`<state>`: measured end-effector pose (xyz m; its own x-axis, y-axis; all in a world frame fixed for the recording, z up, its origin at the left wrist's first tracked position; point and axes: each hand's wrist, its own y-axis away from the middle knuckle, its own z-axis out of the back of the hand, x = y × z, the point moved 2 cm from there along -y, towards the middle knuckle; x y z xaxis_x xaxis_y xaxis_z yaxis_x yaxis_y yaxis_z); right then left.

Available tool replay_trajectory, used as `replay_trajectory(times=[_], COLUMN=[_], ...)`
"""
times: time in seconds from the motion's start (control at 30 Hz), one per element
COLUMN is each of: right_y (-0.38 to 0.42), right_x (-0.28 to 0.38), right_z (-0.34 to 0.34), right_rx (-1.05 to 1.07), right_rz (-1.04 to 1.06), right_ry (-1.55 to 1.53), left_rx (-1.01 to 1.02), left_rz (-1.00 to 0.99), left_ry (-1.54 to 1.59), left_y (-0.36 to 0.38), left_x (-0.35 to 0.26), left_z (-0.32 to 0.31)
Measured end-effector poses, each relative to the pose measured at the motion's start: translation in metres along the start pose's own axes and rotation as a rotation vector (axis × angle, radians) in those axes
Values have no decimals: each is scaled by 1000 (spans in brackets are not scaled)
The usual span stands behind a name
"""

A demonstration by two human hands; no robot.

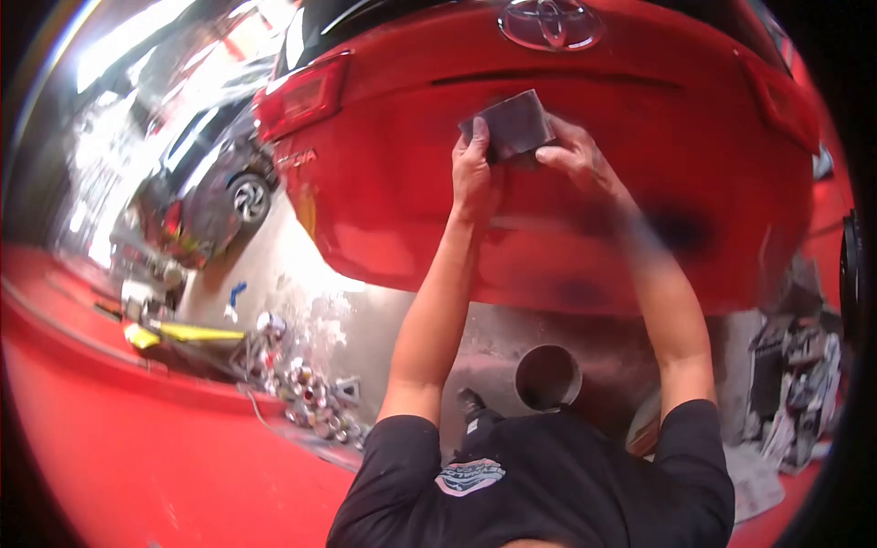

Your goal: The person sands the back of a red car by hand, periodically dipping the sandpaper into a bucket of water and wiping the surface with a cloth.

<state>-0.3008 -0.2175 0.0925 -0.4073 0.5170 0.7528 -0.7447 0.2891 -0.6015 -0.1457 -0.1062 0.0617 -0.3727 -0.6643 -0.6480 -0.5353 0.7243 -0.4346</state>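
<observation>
A: Item one, the sanding block (513, 124). Location?

B: Flat against the red car's rear panel (585, 210), just below the badge (550, 24), right of the tail light (303, 95). Dark, rectangular, slightly tilted.

A: Hands on it?

B: Both. Left hand (473, 173) closed on the block's left edge, thumb up along the side. Right hand (577, 157) has fingertips pinching the lower right corner. Each grip is narrow and holds the block; neither hand is free.

A: Panel condition?

B: Dark, dull patches below and right of the block; elsewhere glossy red.

A: Other entries, relative to the car?

B: Beneath the bumper, a round bucket (548, 376). Left of it, a cluster of cans (311, 393) on the floor. Farther left, a dark parked car (215, 178). Right, stacked papers (795, 393).

A: Risks?

B: In my judgement: the block tipping onto an edge could gouge the curved panel; the light corner pinch on the right could slip, dropping it towards the bucket; drifting upward could scuff the badge.
</observation>
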Motion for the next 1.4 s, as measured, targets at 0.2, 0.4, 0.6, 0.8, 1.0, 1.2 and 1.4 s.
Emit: replay_trajectory(times=[0.2,0.4,0.6,0.8,1.0,1.2,1.4], right_y=[-1,120,330,247,252,290,242], right_x=[3,62,20,-116,-114,-131,-109], right_z=[-46,-1,98,-15,-90,115,-91], right_rx=[-558,-1207,-1554,-1497,-907,-344,-795], right_rz=[-26,133,-434,-600,-381,-946,-356], right_ry=[-231,646,1090,1127,1316,2999,1350], left_rx=[264,626,769,857,994,1003,994], left_rz=[14,-755,-901,-931,-936,-919,-851], left_ry=[-322,-1604,-1626,-1658,-1661,-1718,-1736], left_y=[6,4,-24,-20,-33,-29,-29], left_x=[-22,-29,-22,-11,-13,-12,-12], left_z=[-3,-4,-5,-8,4,10,9])
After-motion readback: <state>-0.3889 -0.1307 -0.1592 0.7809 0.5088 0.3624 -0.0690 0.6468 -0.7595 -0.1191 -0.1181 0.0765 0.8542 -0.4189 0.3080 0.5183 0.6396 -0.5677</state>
